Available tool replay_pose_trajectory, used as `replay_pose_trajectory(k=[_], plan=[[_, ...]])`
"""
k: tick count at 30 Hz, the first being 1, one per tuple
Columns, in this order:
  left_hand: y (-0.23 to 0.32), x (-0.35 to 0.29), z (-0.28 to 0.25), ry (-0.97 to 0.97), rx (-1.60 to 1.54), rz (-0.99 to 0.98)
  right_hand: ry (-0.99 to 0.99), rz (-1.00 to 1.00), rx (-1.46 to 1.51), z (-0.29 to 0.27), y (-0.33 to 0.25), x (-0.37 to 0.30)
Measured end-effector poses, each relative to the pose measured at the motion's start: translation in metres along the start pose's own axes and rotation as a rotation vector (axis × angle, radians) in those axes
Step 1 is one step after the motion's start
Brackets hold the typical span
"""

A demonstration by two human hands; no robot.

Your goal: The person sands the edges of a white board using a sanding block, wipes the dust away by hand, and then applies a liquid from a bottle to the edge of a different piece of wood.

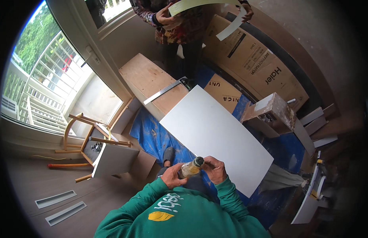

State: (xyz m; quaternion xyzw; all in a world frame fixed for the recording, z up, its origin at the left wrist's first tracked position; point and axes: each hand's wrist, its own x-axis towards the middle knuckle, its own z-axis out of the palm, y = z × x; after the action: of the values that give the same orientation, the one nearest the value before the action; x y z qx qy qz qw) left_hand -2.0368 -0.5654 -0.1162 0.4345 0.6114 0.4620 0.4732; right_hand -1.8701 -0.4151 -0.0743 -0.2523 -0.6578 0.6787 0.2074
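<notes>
Before my chest, my left hand [175,176] is wrapped round a squat, smeared yellowish bottle [189,169] with a dark, crusted top. My right hand [216,169] is at the other side of the bottle, its curled thumb and fingers against it close to the top. Beyond my hands lies a large white panel [217,139], its far left corner next to a wooden box [154,83]. On that box rests a metal square [164,92].
A person [180,27] across from me holds a curved pale strip [208,4]. An overturned chair [92,142] lies at left by the glass door [53,75]. Blue sheeting [152,133] covers the floor. A stained wooden stand [277,113] and cardboard [255,59] are at right.
</notes>
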Motion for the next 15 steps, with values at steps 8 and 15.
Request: replay_pose_trajectory(k=[8,15], plan=[[0.036,0.017,0.102,-0.390,0.134,0.041,0.328,-0.127,0.305,-0.049,0.014,-0.127],[0.068,0.008,0.289,-0.762,0.267,0.310,0.507,-0.328,-0.132,-0.151,0.032,-0.311]])
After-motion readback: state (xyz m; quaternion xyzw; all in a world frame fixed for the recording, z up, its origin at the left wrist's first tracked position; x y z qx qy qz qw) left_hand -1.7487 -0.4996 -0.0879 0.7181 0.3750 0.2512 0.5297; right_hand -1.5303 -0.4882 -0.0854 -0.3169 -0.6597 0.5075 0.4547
